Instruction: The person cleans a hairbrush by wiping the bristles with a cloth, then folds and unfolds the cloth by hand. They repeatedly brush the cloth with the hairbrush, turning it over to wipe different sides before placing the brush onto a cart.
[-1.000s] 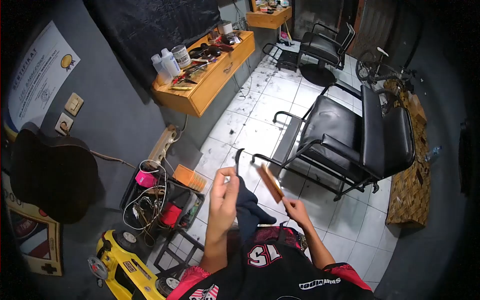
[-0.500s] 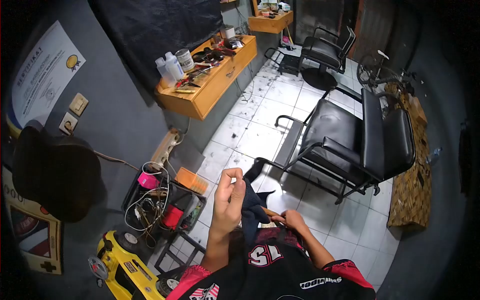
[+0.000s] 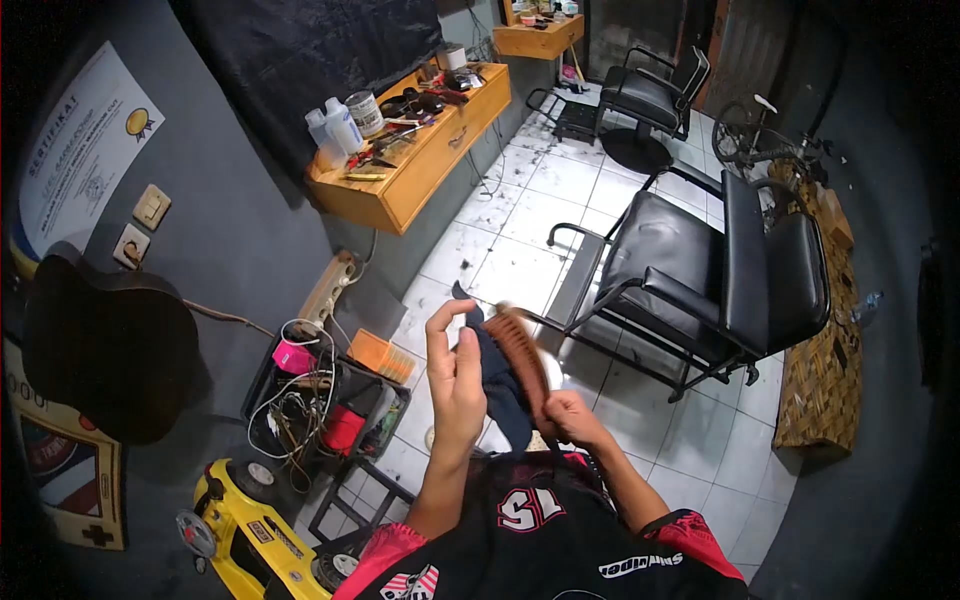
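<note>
A dark cloth [image 3: 503, 388] hangs from my left hand [image 3: 457, 385], whose fingers are bent round its upper edge, with the palm side partly facing me. My right hand [image 3: 572, 418] is closed on the lower end of a brown brush [image 3: 522, 362]. The brush stands upright just right of the cloth, blurred by motion at its upper end, with bristles or teeth along one side. Whether brush and cloth touch is unclear.
Black barber chairs [image 3: 665, 250] stand ahead on the right. A wooden wall shelf [image 3: 430, 150] holds bottles and tools. At the lower left are a crate [image 3: 385, 425] with cables and a yellow toy car [image 3: 260, 535]. A woven bench [image 3: 820, 390] lines the right wall.
The brush has come up into full view beside the cloth, raised by my right hand. My left hand has shifted slightly, and the cloth hangs more spread out.
</note>
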### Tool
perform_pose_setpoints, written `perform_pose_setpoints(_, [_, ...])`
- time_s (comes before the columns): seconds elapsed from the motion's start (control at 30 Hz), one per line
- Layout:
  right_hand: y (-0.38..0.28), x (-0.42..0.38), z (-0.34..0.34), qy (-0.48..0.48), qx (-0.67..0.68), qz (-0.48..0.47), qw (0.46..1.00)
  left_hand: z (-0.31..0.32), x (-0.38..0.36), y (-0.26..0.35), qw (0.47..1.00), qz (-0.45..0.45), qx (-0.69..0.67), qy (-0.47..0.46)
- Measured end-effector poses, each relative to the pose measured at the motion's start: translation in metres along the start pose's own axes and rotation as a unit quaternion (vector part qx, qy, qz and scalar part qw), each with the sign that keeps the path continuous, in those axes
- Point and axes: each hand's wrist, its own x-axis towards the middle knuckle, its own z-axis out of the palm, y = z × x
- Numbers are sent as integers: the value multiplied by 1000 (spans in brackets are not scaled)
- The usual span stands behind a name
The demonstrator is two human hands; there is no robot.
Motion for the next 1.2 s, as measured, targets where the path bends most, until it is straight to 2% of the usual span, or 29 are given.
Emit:
perform_pose_setpoints(0.07, [46, 12, -16, -22, -11, 64, 998, -6, 3, 2, 999, 35, -1, 1])
perform_pose_setpoints(0.13, [93, 15, -39, 36, -177, 177, 968, -13, 6, 12, 998, 63, 8, 28])
perform_pose_setpoints(0.17, [117, 13, -53, 63, -258, 229, 936, -17, 9, 16, 993, 93, 33, 57])
perform_pose_setpoints(0.2, [146, 9, -71, 56, -388, 240, 888, -24, 8, 16, 995, 67, -23, 66])
perform_pose_setpoints(0.23, [168, 3, -84, 48, -509, 245, 824, -25, 9, 21, 993, 88, -10, 83])
perform_pose_setpoints(0.3, [175, -8, -89, 84, -501, 262, 821, -27, 12, 29, 986, 129, 40, 101])
perform_pose_setpoints(0.33, [172, -7, -89, 100, -497, 271, 818, -30, 13, 24, 988, 108, 35, 103])
perform_pose_setpoints(0.37, [169, -6, -89, 114, -484, 224, 838, -34, 11, 13, 990, 85, 31, 105])
perform_pose_setpoints(0.43, [121, 3, -64, 142, -291, 192, 926, -29, 4, 9, 993, 17, 15, 115])
perform_pose_setpoints(0.47, [94, 9, -50, 156, -187, 172, 954, -35, 3, -13, 995, -22, -54, 83])
perform_pose_setpoints(0.53, [29, 14, -17, 81, 12, 97, 992, -31, 1, -32, 996, -54, -22, 63])
perform_pose_setpoints(0.57, [12, 18, -7, 8, 107, 67, 992, -23, -1, -27, 995, -68, -27, 60])
perform_pose_setpoints(0.6, [-2, 19, 6, -5, 96, 30, 995, -24, -2, -32, 996, -82, -15, 42])
perform_pose_setpoints(0.7, [4, 23, 20, -58, 36, -41, 997, -23, -1, -44, 998, 40, 25, 33])
perform_pose_setpoints(0.73, [16, 26, 20, -84, 84, -2, 993, -22, -1, -39, 998, 43, 7, 55])
perform_pose_setpoints(0.8, [43, 31, 13, -62, 62, 84, 993, -21, 0, -26, 993, 52, -27, 99])
perform_pose_setpoints(0.83, [77, 33, 1, -36, -52, 86, 994, -26, 1, -25, 990, 72, -39, 118])
perform_pose_setpoints(0.87, [124, 33, -17, -11, -166, 85, 982, -22, -4, -2, 986, 39, -99, 125])
perform_pose_setpoints(0.9, [164, 30, -35, 14, -277, 81, 957, -25, -3, -1, 983, 67, -86, 150])
perform_pose_setpoints(0.97, [214, 18, -67, -1, -481, 225, 847, -36, -4, 0, 975, 112, -52, 185])
perform_pose_setpoints(1.07, [236, 6, -77, 95, -397, 258, 876, -51, -10, -3, 972, 128, -6, 195])
perform_pose_setpoints(1.1, [211, 7, -66, 130, -369, 238, 889, -53, -13, -3, 974, 116, 30, 194])
perform_pose_setpoints(1.13, [147, 14, -36, 164, -295, 220, 915, -59, -19, -8, 980, 90, 47, 172])
perform_pose_setpoints(1.2, [66, 25, 0, 127, -253, 155, 946, -69, -33, -33, 981, 54, 99, 159])
